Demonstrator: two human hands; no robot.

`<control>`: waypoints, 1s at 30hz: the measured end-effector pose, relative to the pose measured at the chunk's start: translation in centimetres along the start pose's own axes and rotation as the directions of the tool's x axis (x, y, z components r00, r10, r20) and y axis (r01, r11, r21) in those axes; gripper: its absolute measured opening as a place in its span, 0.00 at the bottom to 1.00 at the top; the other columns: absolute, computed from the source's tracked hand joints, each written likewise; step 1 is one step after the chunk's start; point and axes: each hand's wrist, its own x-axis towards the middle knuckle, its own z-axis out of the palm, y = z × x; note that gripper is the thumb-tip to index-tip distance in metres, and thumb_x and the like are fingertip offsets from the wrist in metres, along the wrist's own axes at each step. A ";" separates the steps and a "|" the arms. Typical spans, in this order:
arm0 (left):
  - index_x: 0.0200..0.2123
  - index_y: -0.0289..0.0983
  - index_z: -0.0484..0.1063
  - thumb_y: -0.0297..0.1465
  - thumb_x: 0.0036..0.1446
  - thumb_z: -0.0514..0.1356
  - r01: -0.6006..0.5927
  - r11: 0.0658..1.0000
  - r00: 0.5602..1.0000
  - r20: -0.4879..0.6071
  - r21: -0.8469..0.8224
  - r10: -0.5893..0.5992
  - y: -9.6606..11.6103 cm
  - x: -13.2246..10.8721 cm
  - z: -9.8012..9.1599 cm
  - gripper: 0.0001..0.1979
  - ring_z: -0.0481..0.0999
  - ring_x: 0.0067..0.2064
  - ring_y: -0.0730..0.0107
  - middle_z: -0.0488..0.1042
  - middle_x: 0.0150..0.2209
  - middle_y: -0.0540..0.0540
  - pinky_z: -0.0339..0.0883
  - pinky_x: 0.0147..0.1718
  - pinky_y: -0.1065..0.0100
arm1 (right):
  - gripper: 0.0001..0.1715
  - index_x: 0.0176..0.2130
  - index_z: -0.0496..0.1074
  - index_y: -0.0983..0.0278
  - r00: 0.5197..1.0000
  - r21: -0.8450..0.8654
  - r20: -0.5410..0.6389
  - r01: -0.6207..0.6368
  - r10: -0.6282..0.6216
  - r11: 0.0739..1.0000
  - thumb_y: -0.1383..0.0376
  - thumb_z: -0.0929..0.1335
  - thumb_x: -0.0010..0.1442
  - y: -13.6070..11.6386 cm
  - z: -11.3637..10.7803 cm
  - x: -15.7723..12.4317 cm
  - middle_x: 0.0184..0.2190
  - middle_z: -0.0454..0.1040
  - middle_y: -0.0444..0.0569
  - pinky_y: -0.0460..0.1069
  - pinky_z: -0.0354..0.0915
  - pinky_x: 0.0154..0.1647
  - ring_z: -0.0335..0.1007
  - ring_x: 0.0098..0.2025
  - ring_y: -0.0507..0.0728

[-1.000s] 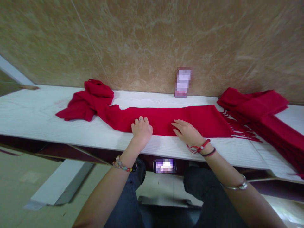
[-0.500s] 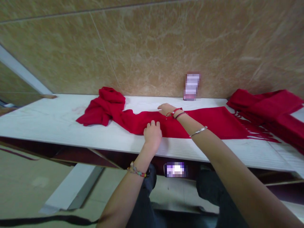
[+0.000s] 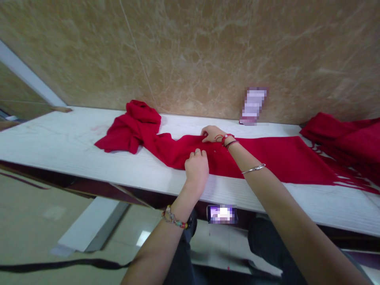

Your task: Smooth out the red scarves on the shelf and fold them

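Note:
A long red fringed scarf (image 3: 270, 156) stretches along the white tabletop, flat on the right and bunched into a heap at its left end. My left hand (image 3: 197, 167), wearing a ring and a beaded bracelet at the wrist, presses on the scarf near its front edge with the fingers curled into the cloth. Just beyond it, my right hand (image 3: 214, 133) reaches the scarf's far edge, its thumb and fingers bent together on the fabric. The fingertips of both hands are partly hidden. Fringe strands spread out at the scarf's right end.
More red cloth (image 3: 347, 136) lies piled at the right. A phone (image 3: 253, 105) leans on the marbled wall (image 3: 190, 59); another lit phone (image 3: 222, 214) sits below the table's front edge. A white beam-like piece (image 3: 89, 225) is low on the left.
My right hand's fingers have curled down onto the scarf's far edge. The left hand stays on the scarf in much the same grip. The view has shifted slightly.

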 end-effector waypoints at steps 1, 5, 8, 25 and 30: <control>0.44 0.31 0.68 0.22 0.60 0.43 0.001 1.000 1.000 -0.004 0.003 -0.001 0.1 0.0 0.0 0.16 0.71 0.44 0.60 0.70 0.42 0.38 0.70 0.33 0.66 | 0.19 0.45 0.74 0.67 1.000 0.008 -0.006 -0.005 0.005 1.000 0.66 0.71 0.51 0.0 0.2 0.1 0.42 0.77 0.50 0.41 0.64 0.39 0.72 0.43 0.53; 0.43 0.30 0.69 0.21 0.60 0.43 0.008 1.000 0.999 -0.032 0.013 -0.007 0.3 -0.1 0.2 0.17 0.72 0.43 0.59 0.71 0.41 0.38 0.70 0.32 0.65 | 0.18 0.41 0.76 0.65 0.999 0.030 -0.029 -0.038 0.039 0.999 0.64 0.72 0.49 0.2 1.0 0.5 0.39 0.77 0.50 0.44 0.65 0.40 0.72 0.42 0.55; 0.43 0.30 0.69 0.21 0.60 0.43 0.013 1.000 0.999 -0.037 0.014 -0.013 0.4 -0.2 0.1 0.16 0.72 0.42 0.58 0.71 0.41 0.38 0.70 0.31 0.65 | 0.16 0.40 0.77 0.64 0.996 0.057 -0.061 -0.056 0.060 0.997 0.63 0.72 0.48 0.6 1.4 0.8 0.38 0.77 0.49 0.45 0.65 0.40 0.72 0.41 0.55; 0.47 0.30 0.67 0.19 0.60 0.39 0.035 0.999 0.999 0.012 0.034 -0.035 1.0 0.0 0.0 0.20 0.70 0.44 0.58 0.69 0.43 0.36 0.69 0.32 0.66 | 0.13 0.36 0.77 0.68 0.987 0.126 -0.124 -0.083 0.099 0.989 0.66 0.72 0.48 0.7 1.2 0.6 0.36 0.78 0.51 0.44 0.64 0.41 0.72 0.40 0.55; 0.46 0.29 0.67 0.19 0.60 0.39 0.052 0.998 0.999 0.011 0.032 -0.052 1.2 0.1 0.0 0.20 0.70 0.44 0.59 0.69 0.43 0.36 0.70 0.32 0.66 | 0.12 0.34 0.76 0.68 0.963 0.171 -0.236 -0.088 0.128 0.981 0.63 0.72 0.48 0.9 1.4 1.0 0.35 0.77 0.50 0.47 0.63 0.42 0.70 0.39 0.56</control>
